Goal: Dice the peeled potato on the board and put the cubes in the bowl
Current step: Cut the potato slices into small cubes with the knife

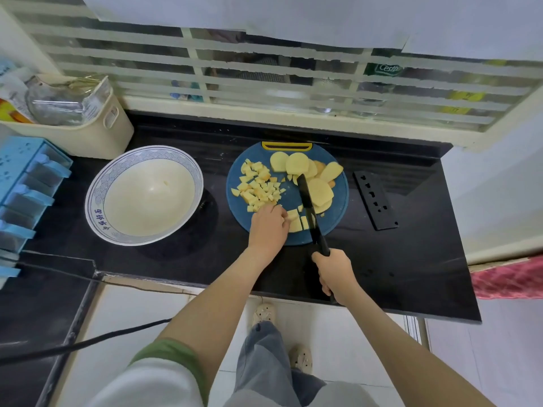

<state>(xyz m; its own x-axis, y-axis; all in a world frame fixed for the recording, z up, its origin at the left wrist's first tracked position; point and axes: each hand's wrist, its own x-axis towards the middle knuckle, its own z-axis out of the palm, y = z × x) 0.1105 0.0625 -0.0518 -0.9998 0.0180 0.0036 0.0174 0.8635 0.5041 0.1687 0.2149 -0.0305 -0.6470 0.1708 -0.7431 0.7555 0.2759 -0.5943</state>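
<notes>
While clasping one knife (308, 207), right hand (335, 274) fingers wrapped, blade pointing away, left hand (269, 227) fingers curled on potato strip (295, 224) near edge of one board (289, 198), about six slices (296, 163), cube heap (258, 186), one bowl (97, 189).

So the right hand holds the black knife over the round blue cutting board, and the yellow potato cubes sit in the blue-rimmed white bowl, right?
Not quite. The head view shows the yellow potato cubes on the left part of the round blue cutting board, not in the blue-rimmed white bowl. The right hand does hold the black knife over that board.
</notes>
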